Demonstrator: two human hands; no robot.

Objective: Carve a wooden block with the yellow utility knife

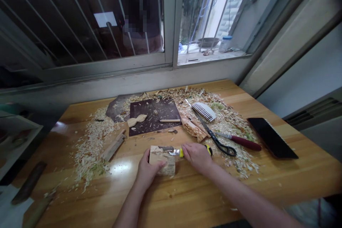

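Note:
My left hand (150, 167) is closed around the left side of a pale wood block (168, 167), its thumb lying across the top face. A strip of dark bark shows along the block's far edge. In my right hand (197, 156) is a yellow-and-black handled utility knife (181, 152), its blade pointing left and touching the block near that bark. The block rests on or just over the wooden table; I cannot tell which. Beyond it lies a partly carved piece of wood (192, 129), and beside that a pair of black-handled scissors (213, 135).
Wood shavings (92, 149) ring a dark mat (152, 108) bearing a small carved figure (137, 120) and a thin stick (170, 120). To the right lie a white comb (204, 111), a red-handled tool (245, 142) and a black flat slab (271, 137). A wood offcut (114, 146) lies left.

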